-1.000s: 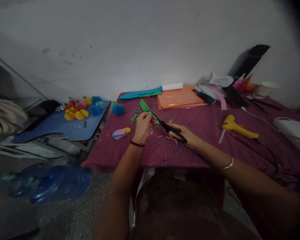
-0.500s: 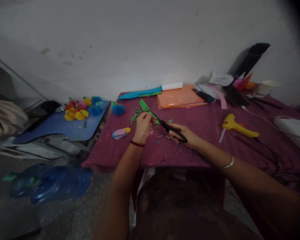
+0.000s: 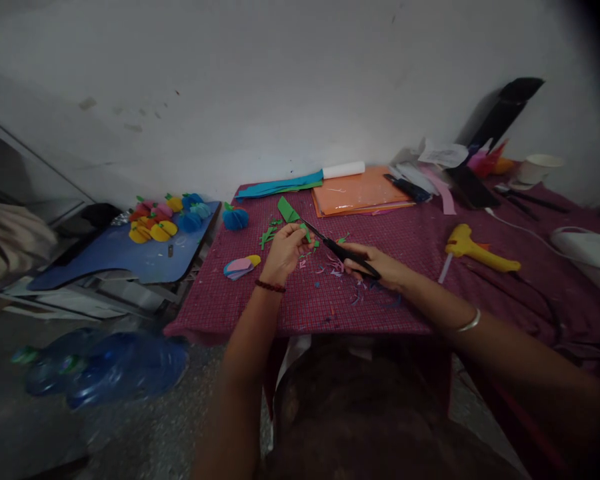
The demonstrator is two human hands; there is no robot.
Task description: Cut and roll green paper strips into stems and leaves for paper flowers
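Note:
Between its fingertips my left hand (image 3: pixel 289 252) pinches a small green paper piece (image 3: pixel 306 233). My right hand (image 3: pixel 375 265) is closed round the handles of black scissors (image 3: pixel 347 256), whose blades point up and left, beside the green piece. Behind the left hand a larger green paper (image 3: pixel 287 210) lies on the red checked cloth (image 3: pixel 215 293). Green scraps (image 3: pixel 268 236) are left of the fingers, and pink and purple slivers (image 3: pixel 336 268) lie under the scissors. A stack of pink, blue and yellow paper shapes (image 3: pixel 241 267) rests left of my left hand.
A yellow glue gun (image 3: pixel 483 250) lies at the right. Orange sheets (image 3: pixel 360 193), blue strips (image 3: pixel 280 186) and a paper cup (image 3: pixel 539 170) are at the back. Colourful paper ornaments (image 3: pixel 163 230) sit on a blue board (image 3: pixel 105 257) at the left; large bottles (image 3: pixel 125 367) are on the floor.
My right hand and the scissors have moved slightly right and down, drawing the blades back from the left fingers. The small green piece now stands more upright in the left fingertips.

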